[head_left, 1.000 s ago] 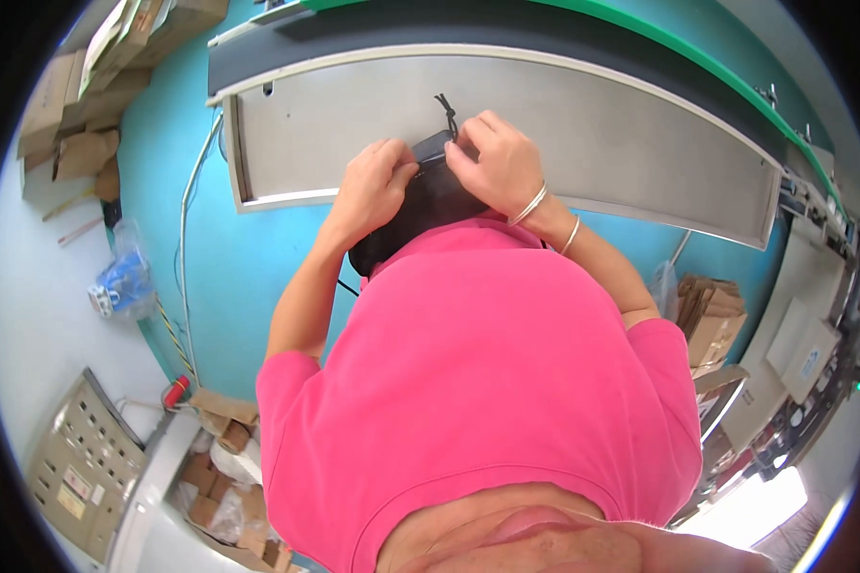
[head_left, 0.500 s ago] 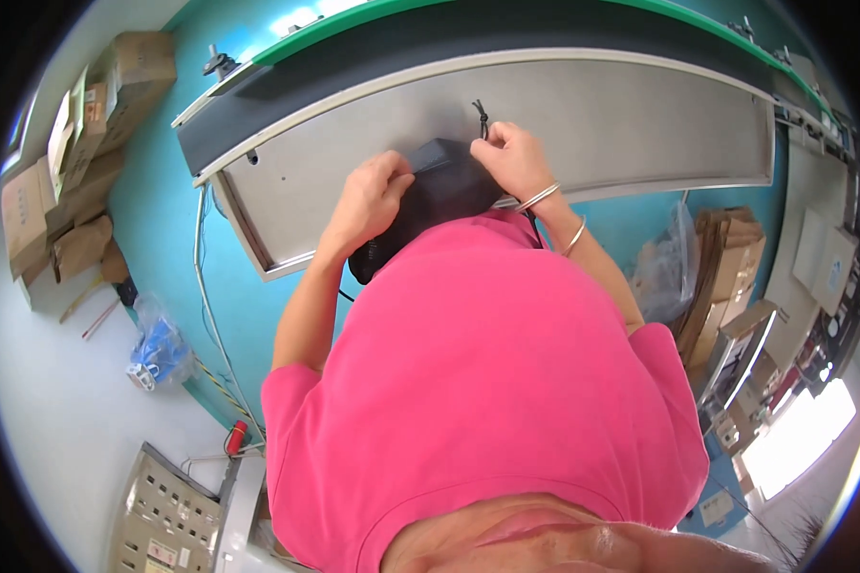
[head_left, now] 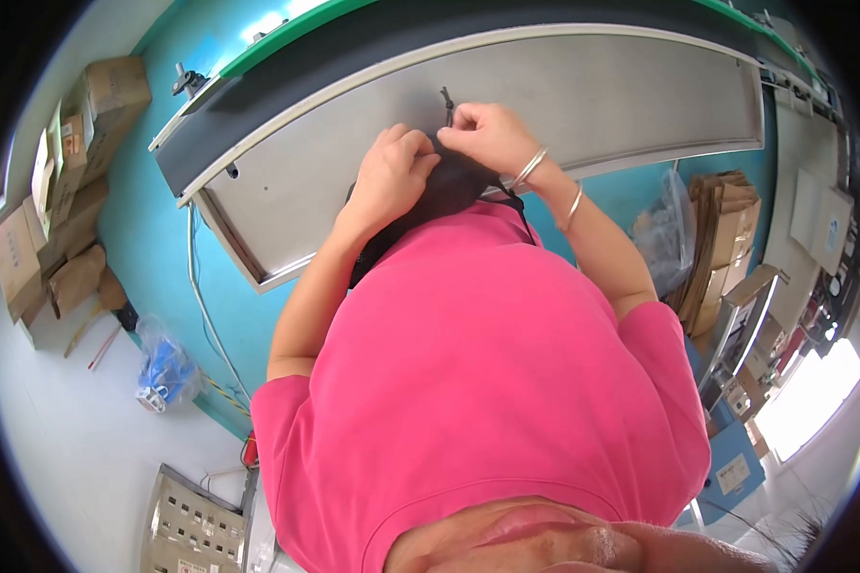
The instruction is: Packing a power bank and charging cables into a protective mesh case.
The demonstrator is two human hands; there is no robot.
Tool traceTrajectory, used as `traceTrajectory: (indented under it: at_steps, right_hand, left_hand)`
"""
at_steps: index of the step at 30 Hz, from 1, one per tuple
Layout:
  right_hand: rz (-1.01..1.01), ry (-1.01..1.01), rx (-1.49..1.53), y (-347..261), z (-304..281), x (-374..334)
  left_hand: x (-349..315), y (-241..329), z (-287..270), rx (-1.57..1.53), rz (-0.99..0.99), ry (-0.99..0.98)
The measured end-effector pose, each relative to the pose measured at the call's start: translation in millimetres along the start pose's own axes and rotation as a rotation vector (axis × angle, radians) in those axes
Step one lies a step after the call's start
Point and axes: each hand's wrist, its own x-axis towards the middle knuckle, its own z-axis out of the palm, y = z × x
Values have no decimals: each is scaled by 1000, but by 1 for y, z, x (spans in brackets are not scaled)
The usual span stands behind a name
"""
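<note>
A black fabric item [head_left: 452,183], which looks like a drawstring bag, lies against my front at the near edge of the metal worktop [head_left: 602,105]. Its near part is hidden behind my pink shirt and my left arm. My left hand [head_left: 392,179] is closed at its upper left, thumb and fingers pinched on the black fabric. Close beside it, my right hand [head_left: 495,143], with two bangles on the wrist, is pinched at the base of a black cord [head_left: 448,107]. The cord's knotted end sticks up beyond my fingers.
Beyond the worktop runs a dark conveyor belt [head_left: 354,69] with a green edge. Cardboard boxes [head_left: 115,100] are stacked at the left. Folded cartons [head_left: 726,239] and a clear plastic bag [head_left: 669,234] stand right of me. A blue bundle in plastic [head_left: 167,368] lies on the floor.
My two hands have come closer together over the black bag, the left shifting right and the right shifting left. The cord has moved left with my right hand. My view has shifted slightly.
</note>
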Motion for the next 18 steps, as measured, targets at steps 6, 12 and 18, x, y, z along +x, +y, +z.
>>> traceTrajectory:
  at_steps: [6,12,18]
  right_hand:
    - [-78,104,-106,3,4,-1]
    - [148,73,156,40,-11,-12]
    - [503,-81,670,76,-17,-42]
  left_hand:
    - [-3,-3,-6,-82,-128,-82]
    - [-14,-7,-12,-138,-238,-109]
    - [-18,-3,-8,-140,-218,-71]
